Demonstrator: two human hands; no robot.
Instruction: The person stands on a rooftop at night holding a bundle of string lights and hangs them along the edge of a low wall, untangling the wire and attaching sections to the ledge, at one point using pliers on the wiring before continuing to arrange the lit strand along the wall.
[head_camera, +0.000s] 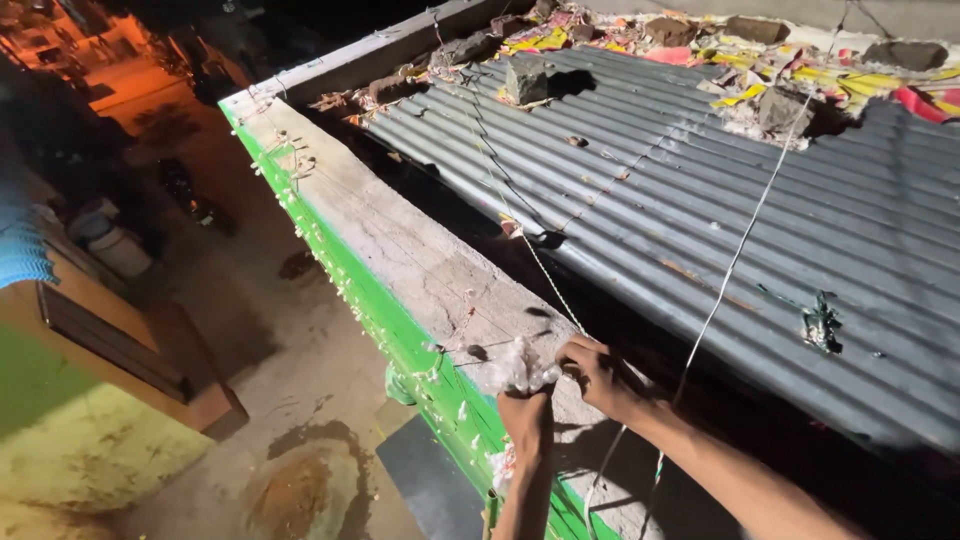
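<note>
Both my hands meet on top of a concrete parapet wall (400, 250) at the lower middle of the head view. My left hand (527, 418) is closed around a crumpled white plastic wad (515, 370) lying on the wall top. My right hand (598, 375) pinches a thin white string (540, 265) right beside that wad. The string runs from my fingers away along the wall and over the roof. A row of small white light bulbs (330, 270) hangs along the wall's green outer face (420, 365).
A grey corrugated metal roof (720, 200) lies to the right, weighted with stones (527, 80) and coloured sheets at its far edge. A second thin wire (740, 250) crosses the roof. Far below on the left are a dirt ground (290, 440) and buckets (110, 245).
</note>
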